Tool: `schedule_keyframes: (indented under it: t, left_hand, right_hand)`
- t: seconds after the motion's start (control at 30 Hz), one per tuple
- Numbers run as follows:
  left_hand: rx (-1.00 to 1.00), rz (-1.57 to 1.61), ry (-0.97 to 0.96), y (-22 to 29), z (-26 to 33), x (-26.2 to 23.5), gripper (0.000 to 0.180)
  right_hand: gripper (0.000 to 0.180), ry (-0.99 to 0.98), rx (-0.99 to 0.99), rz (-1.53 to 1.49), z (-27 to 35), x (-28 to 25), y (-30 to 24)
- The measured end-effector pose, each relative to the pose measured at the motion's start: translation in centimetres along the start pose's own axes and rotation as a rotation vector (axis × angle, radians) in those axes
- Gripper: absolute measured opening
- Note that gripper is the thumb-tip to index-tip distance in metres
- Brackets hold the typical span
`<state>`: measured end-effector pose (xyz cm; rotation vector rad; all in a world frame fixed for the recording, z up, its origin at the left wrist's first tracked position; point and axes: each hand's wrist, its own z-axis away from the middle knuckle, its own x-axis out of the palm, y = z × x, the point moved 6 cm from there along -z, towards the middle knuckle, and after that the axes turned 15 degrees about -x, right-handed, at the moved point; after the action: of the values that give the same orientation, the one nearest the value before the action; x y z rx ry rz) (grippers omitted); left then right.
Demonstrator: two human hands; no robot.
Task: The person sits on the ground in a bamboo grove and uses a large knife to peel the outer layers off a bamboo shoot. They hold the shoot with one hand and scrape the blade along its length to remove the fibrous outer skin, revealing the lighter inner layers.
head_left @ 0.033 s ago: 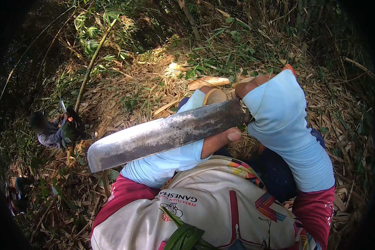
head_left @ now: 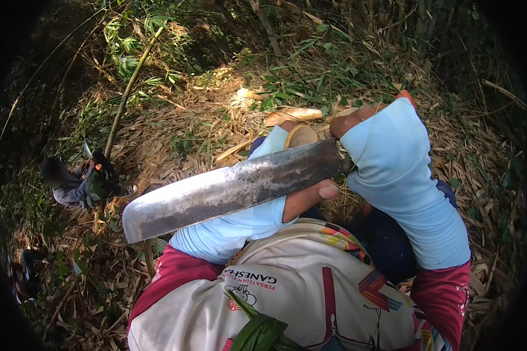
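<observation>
My right hand (head_left: 364,126), wrapped in a light blue sleeve, grips the handle of a large machete (head_left: 228,190). Its broad grey blade runs left and down across my chest, with the tip at the lower left. My left hand (head_left: 310,196), also in light blue cloth, lies under the blade with the thumb showing below it. It closes round a tan bamboo piece (head_left: 301,136) whose round cut end shows just above the blade. The blade hides most of that hand.
Dry bamboo leaves and husks (head_left: 216,117) cover the sloping ground. Another person (head_left: 70,184) crouches lower down at the left, beside a thin leaning bamboo stem (head_left: 126,93). Green leaves (head_left: 257,333) stick up at my waist. Green undergrowth fills the top.
</observation>
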<state>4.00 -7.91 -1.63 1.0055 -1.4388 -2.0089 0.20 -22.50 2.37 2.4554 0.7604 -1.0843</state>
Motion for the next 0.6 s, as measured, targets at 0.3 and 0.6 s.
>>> schedule_keyframes:
  t: [0.3,0.6]
  left_hand:
    - [0.143,-0.096,0.037,-0.3,0.3,-0.4,0.054]
    - [-0.513,0.891,-0.378,-7.4,0.7,0.0,0.068]
  right_hand:
    - [0.006,-0.035,-0.054,0.025,-0.2,-0.5,-0.8]
    - [0.006,-0.071,-0.113,-0.042,0.6,1.0,-1.4]
